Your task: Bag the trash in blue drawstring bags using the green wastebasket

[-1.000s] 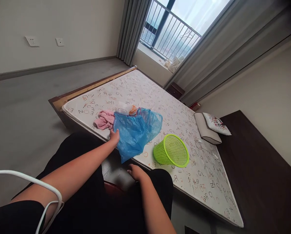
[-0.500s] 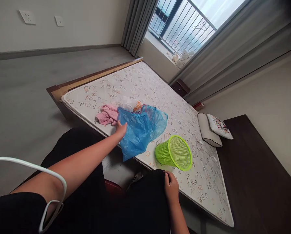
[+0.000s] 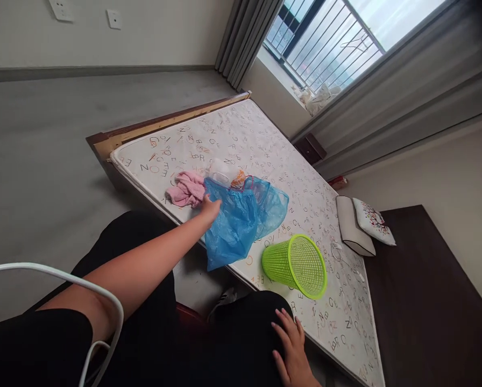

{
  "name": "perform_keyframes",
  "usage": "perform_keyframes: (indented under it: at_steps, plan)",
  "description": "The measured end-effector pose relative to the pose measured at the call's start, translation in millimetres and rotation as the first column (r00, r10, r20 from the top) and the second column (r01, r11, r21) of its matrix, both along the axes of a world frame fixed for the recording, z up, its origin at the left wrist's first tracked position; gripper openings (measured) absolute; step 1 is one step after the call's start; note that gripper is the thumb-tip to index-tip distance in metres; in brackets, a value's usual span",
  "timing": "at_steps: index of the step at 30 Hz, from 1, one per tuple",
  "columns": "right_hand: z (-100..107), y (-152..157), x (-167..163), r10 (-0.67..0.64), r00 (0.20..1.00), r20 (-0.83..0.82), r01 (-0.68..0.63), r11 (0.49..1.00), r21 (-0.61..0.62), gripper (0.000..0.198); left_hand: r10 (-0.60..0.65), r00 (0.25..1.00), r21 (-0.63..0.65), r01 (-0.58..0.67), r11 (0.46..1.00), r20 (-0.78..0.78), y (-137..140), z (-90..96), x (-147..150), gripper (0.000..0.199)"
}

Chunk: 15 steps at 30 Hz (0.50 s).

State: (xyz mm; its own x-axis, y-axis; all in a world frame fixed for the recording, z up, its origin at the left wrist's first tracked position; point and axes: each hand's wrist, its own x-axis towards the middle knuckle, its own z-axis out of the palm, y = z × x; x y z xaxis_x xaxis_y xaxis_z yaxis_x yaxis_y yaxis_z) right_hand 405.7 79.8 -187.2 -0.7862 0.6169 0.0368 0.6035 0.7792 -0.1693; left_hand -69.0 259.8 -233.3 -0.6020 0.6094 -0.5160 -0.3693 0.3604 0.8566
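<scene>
My left grip (image 3: 212,209) is closed on a blue plastic bag (image 3: 232,228), thumb laid over its thin film near the edge; the other fingers are mostly hidden. The bag lies on the mattress (image 3: 245,137), glossy, crinkled and see-through in places, its main part slack and wide, its lower corner hanging past the near edge. A paler, more transparent blue part spreads out behind it to the right.

My right grip (image 3: 294,352) is empty and loose, fingers parted, resting on my knee in matte black cloth.

Just beside my left knuckles sits a pink towel (image 3: 185,189), soft and nubbly, bunched into folds. Behind the bag are a clear, filmy plastic bundle (image 3: 220,171) and a small orange-patterned piece (image 3: 238,179); what they contain I cannot tell. To the bag's right, a lime-green mesh wastebasket (image 3: 279,263) of stiff latticed plastic turns its smooth round mouth to the right of the view. The mattress cover is pale, printed with scattered letters. Farther off, a beige block-shaped pillow (image 3: 353,227) touches a white cushion (image 3: 373,221) with a tree print.
</scene>
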Motion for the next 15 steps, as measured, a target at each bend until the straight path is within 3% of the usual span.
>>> perform_keyframes:
  at_steps: [2,15]
  plan:
    - [-4,-4,0,0.084,0.996,0.006,-0.084,0.996,0.014,0.054,-0.010,1.000,-0.015,0.010,1.000,0.012,1,-0.7,1,0.066]
    - [-12,47,-42,0.217,0.976,-0.002,-0.214,0.963,-0.163,0.048,-0.071,0.995,-0.011,0.072,0.997,0.072,0,14.0,18,0.065]
